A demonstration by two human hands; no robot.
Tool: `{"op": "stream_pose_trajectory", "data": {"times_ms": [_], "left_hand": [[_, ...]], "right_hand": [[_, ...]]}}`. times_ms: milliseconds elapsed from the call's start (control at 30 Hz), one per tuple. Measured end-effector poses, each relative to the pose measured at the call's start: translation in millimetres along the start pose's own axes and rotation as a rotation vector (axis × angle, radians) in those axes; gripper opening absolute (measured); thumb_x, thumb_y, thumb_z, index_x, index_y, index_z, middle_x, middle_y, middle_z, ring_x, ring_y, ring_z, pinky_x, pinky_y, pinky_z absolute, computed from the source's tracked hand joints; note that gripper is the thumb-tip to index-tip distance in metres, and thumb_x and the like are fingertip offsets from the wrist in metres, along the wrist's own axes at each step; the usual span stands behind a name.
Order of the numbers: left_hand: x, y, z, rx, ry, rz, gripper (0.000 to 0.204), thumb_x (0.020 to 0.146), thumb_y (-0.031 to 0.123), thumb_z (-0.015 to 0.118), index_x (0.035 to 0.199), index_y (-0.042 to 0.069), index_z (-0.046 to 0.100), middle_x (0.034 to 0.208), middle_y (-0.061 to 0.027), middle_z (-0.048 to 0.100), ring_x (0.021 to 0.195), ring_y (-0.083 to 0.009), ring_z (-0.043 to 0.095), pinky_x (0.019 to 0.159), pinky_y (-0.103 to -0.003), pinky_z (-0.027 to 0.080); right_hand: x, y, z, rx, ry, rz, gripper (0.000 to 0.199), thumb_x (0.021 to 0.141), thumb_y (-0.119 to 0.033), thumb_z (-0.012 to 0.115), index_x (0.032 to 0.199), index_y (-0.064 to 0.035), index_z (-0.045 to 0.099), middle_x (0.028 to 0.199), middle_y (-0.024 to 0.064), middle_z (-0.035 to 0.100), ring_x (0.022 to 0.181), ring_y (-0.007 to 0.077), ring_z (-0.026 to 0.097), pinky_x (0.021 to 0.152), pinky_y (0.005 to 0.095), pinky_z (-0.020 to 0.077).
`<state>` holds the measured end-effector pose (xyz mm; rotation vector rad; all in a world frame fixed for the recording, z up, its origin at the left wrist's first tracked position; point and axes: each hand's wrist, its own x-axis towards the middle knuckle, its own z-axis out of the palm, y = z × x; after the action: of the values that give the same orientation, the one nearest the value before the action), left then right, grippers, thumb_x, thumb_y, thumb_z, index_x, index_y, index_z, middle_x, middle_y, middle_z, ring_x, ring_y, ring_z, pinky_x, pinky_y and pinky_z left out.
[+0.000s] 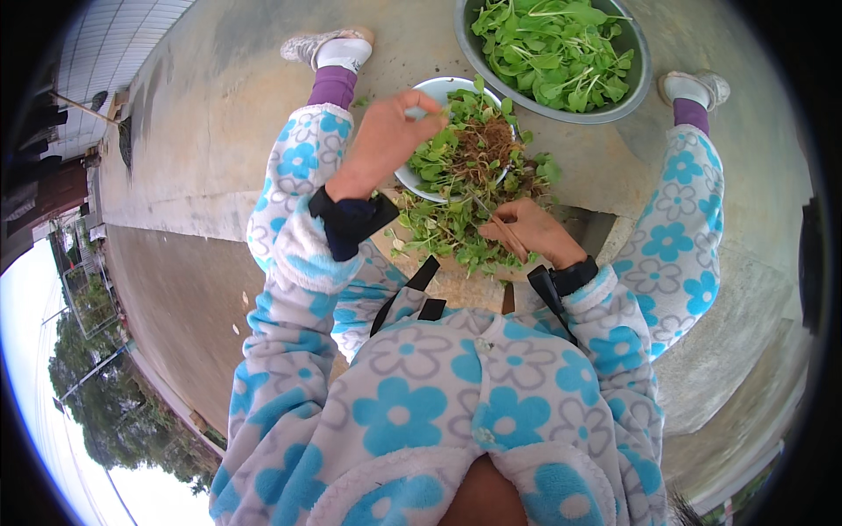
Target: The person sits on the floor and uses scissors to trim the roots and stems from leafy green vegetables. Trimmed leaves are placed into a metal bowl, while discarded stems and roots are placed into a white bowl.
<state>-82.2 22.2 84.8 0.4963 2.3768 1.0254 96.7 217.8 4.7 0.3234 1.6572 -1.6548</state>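
My left hand [383, 143] is over the left rim of a white bowl [410, 181], its thumb and fingertips pinched together. What they hold, if anything, is too small to make out. In the bowl lie small leafy greens [427, 164] and a clump of brown roots [484, 145]. More rooted seedlings [447, 230] are heaped just this side of it. My right hand [532, 230] is closed at the right of this heap, around what looks like a small knife [481, 206] with a thin blade pointing to the greens.
Beyond the bowl, to the right, a large metal basin [645, 74] holds picked green leaves [553, 53]. My shoes [326, 46] stand apart on the concrete floor [210, 96], one on each side. A low step edge crosses the floor at the left.
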Motion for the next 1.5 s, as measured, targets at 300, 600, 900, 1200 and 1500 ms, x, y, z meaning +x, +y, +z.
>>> {"op": "stream_pose_trajectory", "data": {"times_ms": [300, 600, 900, 1200, 1500], "left_hand": [[43.4, 17.2, 19.2, 0.007, -0.085, 0.089, 0.035, 0.090, 0.026, 0.070, 0.114, 0.001, 0.070, 0.112, -0.0205, 0.071, 0.105, -0.0356, 0.066, 0.093, -0.040, 0.049], [-55.8, -83.9, 65.2, 0.042, -0.265, -0.182, 0.033, 0.086, 0.021, 0.072, 0.111, -0.001, 0.070, 0.110, -0.0200, 0.069, 0.102, -0.0303, 0.065, 0.089, -0.038, 0.049], [-87.5, -105.5, 74.9, 0.195, -0.174, -0.200, 0.034, 0.085, 0.020, 0.073, 0.112, 0.000, 0.069, 0.110, -0.0212, 0.064, 0.103, -0.0367, 0.063, 0.091, -0.042, 0.049], [-91.0, -114.1, 86.8, 0.239, -0.231, -0.226, 0.035, 0.089, 0.027, 0.069, 0.111, 0.000, 0.070, 0.113, -0.0223, 0.065, 0.103, -0.0375, 0.063, 0.090, -0.043, 0.049], [-83.1, -102.6, 68.2, -0.166, -0.295, -0.256, 0.028, 0.092, 0.023, 0.060, 0.095, -0.002, 0.073, 0.082, -0.0092, 0.069, 0.078, -0.0172, 0.060, 0.074, -0.033, 0.047]], "right_hand": [[1.8, -4.4, -16.3, 0.235, 0.256, -0.125, 0.029, 0.089, -0.029, 0.077, 0.095, -0.0015, 0.070, 0.061, -0.0028, 0.055, 0.048, 0.0055, 0.048, 0.043, 0.0241, 0.0353], [-13.5, -12.3, -21.9, 0.244, 0.170, -0.071, 0.028, 0.090, -0.028, 0.076, 0.095, -0.0014, 0.071, 0.059, -0.0025, 0.054, 0.046, 0.0061, 0.047, 0.043, 0.0243, 0.0338], [6.8, -1.3, 0.6, 0.063, -0.054, -0.034, 0.030, 0.092, -0.029, 0.075, 0.094, 0.0008, 0.069, 0.060, -0.0005, 0.055, 0.046, 0.0074, 0.047, 0.043, 0.0259, 0.0347], [9.6, 6.2, 0.4, 0.059, -0.069, 0.008, 0.031, 0.091, -0.032, 0.076, 0.093, -0.0015, 0.070, 0.060, -0.0015, 0.054, 0.046, 0.0075, 0.048, 0.044, 0.0257, 0.0351], [-10.6, 8.0, -26.3, -0.367, 0.089, 0.059, 0.038, 0.088, -0.035, 0.077, 0.074, -0.0015, 0.066, 0.056, -0.0002, 0.049, 0.047, 0.0081, 0.040, 0.045, 0.0292, 0.0304]]}}
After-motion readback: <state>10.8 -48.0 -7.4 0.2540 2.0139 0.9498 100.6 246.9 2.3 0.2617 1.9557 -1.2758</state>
